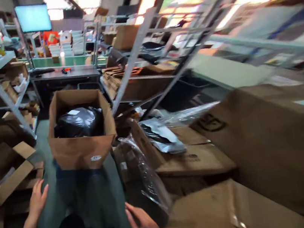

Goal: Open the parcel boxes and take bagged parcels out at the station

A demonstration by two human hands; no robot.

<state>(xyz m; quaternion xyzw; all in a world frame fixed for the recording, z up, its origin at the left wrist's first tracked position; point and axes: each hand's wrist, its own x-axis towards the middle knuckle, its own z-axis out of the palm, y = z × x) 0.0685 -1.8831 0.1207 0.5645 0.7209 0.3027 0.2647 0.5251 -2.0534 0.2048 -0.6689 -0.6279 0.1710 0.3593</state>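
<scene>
Carton (pixel 70 153) brown, open-topped, white label (pixel 96 158) on front; glossy black bag (pixel 80 121) inside. Left grip (pixel 38 200) and right grip (pixel 146 225) released, fingers loosely parted.

A strip of floor (pixel 109 185) is running open toward the carton (pixel 84 150), which is blocking the way ahead. Open flaps (pixel 24 163) are jutting in from the left, while boxes (pixel 196 164) and hanging plastic wrap (pixel 151 178) are crowding the right, leaving hands room only between them.
</scene>
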